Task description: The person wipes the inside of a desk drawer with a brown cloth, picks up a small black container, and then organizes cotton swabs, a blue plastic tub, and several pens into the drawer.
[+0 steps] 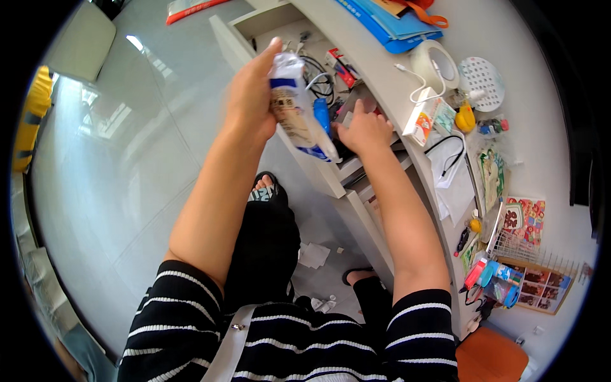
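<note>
White and blue, the soft packet (291,111) is over the open drawer (321,176), one edge clasped in the left hand (253,95); best gripped lightly, clear of the sightline. Below, the right hand (366,130) dips in half open, no firm hold visible, and should work gently around the black cable (328,79).

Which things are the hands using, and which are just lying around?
In use:
- packet, held in the left hand
- open drawer, with the right hand over it

Lying around:
- tape roll
- blue folder
- floor paper
</note>
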Demonstrator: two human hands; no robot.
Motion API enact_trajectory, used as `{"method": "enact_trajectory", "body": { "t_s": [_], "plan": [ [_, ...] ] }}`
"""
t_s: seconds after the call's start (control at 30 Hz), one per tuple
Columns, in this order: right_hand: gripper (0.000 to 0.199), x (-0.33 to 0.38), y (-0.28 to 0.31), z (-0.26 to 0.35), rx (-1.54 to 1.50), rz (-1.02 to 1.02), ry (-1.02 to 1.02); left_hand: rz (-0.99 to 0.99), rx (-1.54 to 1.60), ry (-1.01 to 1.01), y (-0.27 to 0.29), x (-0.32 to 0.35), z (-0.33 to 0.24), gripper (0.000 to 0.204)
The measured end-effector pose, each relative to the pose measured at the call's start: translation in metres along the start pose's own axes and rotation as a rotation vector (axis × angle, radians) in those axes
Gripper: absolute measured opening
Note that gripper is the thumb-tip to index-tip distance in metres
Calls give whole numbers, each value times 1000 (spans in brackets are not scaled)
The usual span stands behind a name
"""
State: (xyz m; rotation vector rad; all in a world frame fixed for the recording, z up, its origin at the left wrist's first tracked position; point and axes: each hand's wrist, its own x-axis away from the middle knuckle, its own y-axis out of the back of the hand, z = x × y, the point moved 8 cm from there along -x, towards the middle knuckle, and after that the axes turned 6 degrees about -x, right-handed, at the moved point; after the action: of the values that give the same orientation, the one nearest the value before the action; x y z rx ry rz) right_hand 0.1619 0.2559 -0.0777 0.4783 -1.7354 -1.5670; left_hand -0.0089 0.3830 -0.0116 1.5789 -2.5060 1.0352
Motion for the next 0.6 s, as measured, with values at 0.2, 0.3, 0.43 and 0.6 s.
{"method": "enact_trajectory", "body": {
  "t_s": [0.2,0.3,0.43,0.6],
  "plan": [
    [86,-7,-20,5,-152,119,-84,-34,-40,13,11,1,-1,46],
    [77,-17,-16,5,-374,30,2,-29,-37,14,10,2,-2,46],
    [61,-30,-8,9,-333,-144,119,-22,-45,-2,9,1,-5,44],
    [58,-40,-14,-1,9,-159,229,-18,-46,-21,11,-1,-6,43]
  ]
}}
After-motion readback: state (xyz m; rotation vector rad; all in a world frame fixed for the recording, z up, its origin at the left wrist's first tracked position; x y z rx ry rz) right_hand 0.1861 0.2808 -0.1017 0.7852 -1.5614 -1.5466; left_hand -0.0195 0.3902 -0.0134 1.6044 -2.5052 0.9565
